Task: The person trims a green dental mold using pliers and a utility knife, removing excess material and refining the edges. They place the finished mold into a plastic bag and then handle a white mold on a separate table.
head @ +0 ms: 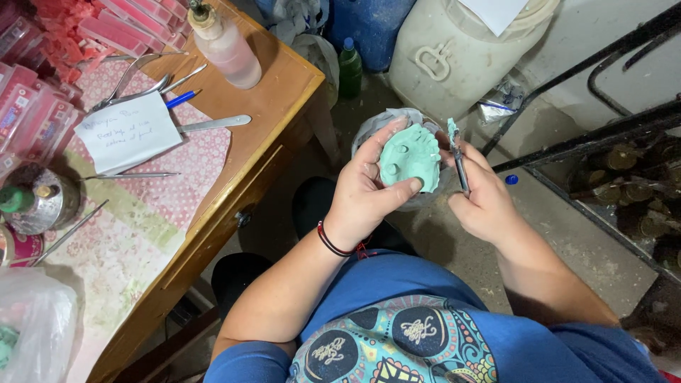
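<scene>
Concrete floor and a cluttered wooden table [277, 106] frame the scene. Over a grey rubber mixing bowl [369, 131], the left hand [365, 191] cups a mint-green horseshoe-shaped dental cast [410, 159] — thumb on its lower edge, fingers behind. The right hand [482, 202] pinches a slim metal spatula [458, 159], its tip green-smeared. The cast looks stiff, light and chip-prone — best gripped by its thick base.

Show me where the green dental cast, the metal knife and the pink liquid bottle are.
green dental cast [410, 162]: head view, middle of its flat face.
metal knife [460, 164]: head view, shaft above the right hand's fingers.
pink liquid bottle [228, 51]: head view, its body.
</scene>
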